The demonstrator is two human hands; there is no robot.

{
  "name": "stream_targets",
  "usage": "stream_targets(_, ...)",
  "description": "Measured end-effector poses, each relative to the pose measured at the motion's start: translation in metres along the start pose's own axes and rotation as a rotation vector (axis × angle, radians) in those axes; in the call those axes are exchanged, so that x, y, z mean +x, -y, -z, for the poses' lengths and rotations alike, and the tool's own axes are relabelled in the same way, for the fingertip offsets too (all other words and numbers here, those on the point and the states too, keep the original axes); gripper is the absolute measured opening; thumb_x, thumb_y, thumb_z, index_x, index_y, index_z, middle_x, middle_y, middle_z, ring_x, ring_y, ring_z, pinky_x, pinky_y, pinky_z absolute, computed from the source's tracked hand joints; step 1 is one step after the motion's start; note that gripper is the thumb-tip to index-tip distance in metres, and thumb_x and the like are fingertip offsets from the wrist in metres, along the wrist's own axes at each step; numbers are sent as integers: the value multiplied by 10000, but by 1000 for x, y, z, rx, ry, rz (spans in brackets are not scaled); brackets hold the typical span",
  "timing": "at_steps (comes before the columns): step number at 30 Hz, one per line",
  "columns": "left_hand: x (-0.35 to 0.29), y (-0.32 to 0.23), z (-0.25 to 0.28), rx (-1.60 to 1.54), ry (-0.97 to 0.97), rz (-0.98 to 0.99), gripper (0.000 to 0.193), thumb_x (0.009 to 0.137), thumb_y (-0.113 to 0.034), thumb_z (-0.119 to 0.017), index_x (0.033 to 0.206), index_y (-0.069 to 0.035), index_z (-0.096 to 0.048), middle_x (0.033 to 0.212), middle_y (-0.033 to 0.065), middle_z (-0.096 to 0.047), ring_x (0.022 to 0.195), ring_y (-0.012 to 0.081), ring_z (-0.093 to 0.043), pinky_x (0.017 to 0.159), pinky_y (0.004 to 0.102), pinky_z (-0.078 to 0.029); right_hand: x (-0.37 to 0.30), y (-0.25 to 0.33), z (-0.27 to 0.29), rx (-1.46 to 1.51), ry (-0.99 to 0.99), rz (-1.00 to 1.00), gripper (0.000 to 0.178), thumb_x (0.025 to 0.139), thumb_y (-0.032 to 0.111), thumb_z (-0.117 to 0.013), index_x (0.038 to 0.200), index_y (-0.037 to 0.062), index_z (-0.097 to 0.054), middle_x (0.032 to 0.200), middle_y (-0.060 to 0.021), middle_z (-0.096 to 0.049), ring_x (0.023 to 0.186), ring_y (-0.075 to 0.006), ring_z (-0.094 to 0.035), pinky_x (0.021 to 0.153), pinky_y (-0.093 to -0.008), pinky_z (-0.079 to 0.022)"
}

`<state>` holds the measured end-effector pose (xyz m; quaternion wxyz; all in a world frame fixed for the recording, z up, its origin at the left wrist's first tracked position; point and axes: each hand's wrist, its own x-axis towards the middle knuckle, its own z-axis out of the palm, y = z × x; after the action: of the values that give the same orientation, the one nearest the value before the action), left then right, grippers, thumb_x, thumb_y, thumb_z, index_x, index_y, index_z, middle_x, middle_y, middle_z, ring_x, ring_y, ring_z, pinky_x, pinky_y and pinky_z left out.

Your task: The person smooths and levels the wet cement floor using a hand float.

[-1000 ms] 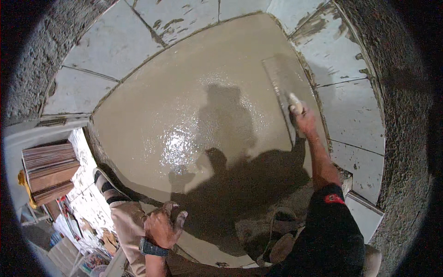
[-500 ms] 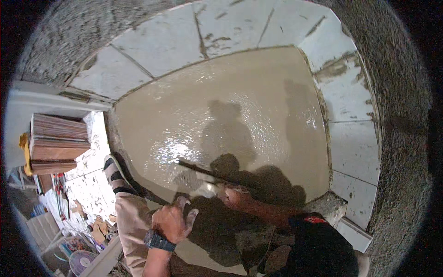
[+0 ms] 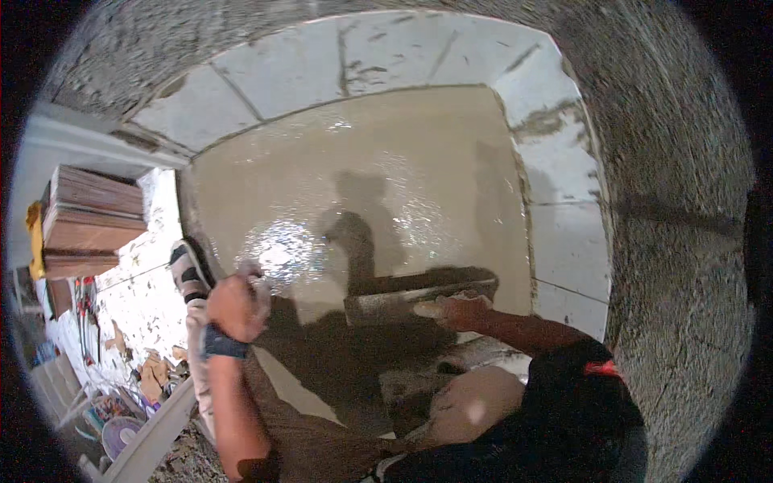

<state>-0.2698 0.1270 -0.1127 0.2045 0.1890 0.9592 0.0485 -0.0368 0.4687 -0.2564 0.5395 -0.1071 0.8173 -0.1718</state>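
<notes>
A smooth, wet, greyish-brown mortar floor [image 3: 451, 193] fills the space inside the tiled walls. My right hand [image 3: 455, 310] is shut on a long plastering trowel [image 3: 378, 307], whose blade lies crosswise low over the wet mortar, right of the middle. Whether the whole blade touches the surface I cannot tell. My left hand [image 3: 237, 307], slightly blurred, is beside my left leg, with its fingers loosely bent and apart and nothing seen in them. A dark watch [image 3: 225, 342] is on that wrist. My left shoe [image 3: 189, 270] stands at the mortar's left edge.
White wall tiles [image 3: 294, 68] with mortar smears border the far and right sides, under rough grey walls [image 3: 668, 161]. Stacked brown tiles [image 3: 93, 229] stand at the left, above a littered white floor [image 3: 137, 282]. A round purple-and-white object [image 3: 122, 437] lies lower left.
The trowel and my right hand have swung to the right, and more of the blade shows. My left hand has moved left and up. The whole view has shifted a little.
</notes>
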Motion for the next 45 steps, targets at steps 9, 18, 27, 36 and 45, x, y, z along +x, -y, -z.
stream_targets(9,-4,-22,-37,-83,135,-14,249,788,-241,-610,944,-52,-562,737,195,-610,721,331,-609,632,398,-460,-1,-26,-137,102,-167,-170,555,810,464,-506,1282,190,-404,1256,-27,-497,1120,-252,-492,986,-442,-343)
stream_targets(18,-93,-15,-160,-7,167,-90,224,752,-185,-593,949,-81,-581,799,185,-612,748,369,-589,660,441,-466,86,-124,-320,-139,-719,5,488,770,380,-568,1221,219,-473,1155,-1,-554,996,-171,-549,821,-434,-445)
stream_targets(27,-211,-81,-290,-265,615,-230,411,750,-340,-638,989,-20,-542,890,200,-628,837,377,-602,702,458,-491,46,-95,-226,74,-718,111,514,740,322,-593,1199,124,-473,1176,-117,-524,995,-247,-536,837,-420,-440)
stream_targets(36,-220,-92,-269,-117,597,-172,424,781,-401,-583,1010,-46,-545,995,183,-609,917,369,-584,749,456,-484,77,-163,-191,433,-731,330,530,774,457,-521,1116,52,-530,1197,-167,-501,1098,-295,-470,903,-471,-379)
stream_targets(45,-222,-88,-268,-163,700,31,414,799,-381,-552,1063,-62,-540,1008,178,-590,910,359,-568,774,479,-468,20,-190,14,325,-654,-409,344,743,286,-596,1064,165,-574,943,-103,-631,905,-294,-604,782,-439,-462)
